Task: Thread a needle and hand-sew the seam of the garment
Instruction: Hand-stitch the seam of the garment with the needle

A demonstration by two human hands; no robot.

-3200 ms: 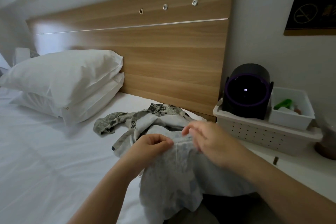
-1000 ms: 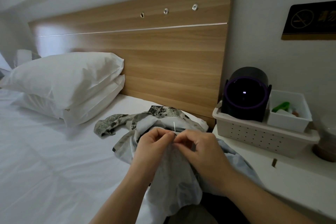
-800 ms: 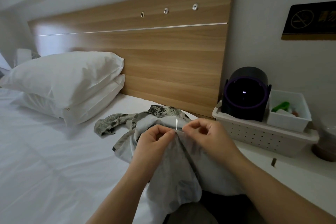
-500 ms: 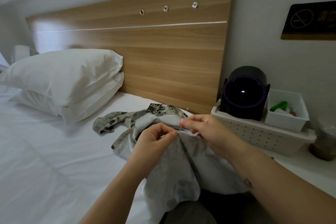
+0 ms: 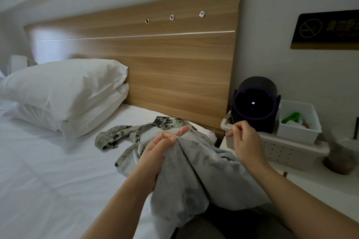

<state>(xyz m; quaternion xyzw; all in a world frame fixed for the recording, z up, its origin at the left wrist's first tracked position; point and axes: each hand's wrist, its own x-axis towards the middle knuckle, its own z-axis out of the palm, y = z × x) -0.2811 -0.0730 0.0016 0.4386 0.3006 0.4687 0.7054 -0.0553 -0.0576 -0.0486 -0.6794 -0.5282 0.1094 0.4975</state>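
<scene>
Nearest, the left hand (image 5: pixel 161 151) is gripping a bunched fold of the grey garment (image 5: pixel 196 176), which is draping over the person's lap and trailing onto the white bed (image 5: pixel 48 161). Its forefinger is pointing straight out along the fold. Just to the right, the right hand (image 5: pixel 242 141) is pinching the needle (image 5: pixel 231 122) between thumb and fingertips. The thread (image 5: pixel 219 132) is running taut from the fold at the left fingers across to that pinch.

Beyond, a white holed basket (image 5: pixel 281 153) is holding a dark round gadget (image 5: pixel 254 106) with a purple ring and a small white tub (image 5: pixel 299 132) with something green (image 5: pixel 291 117) in it. A cup (image 5: pixel 338 161) of brown drink is standing beside the basket. On the wall, a dark sign (image 5: pixel 328 31) is showing a no-smoking symbol, and its gold lettering is too blurred to read.
</scene>
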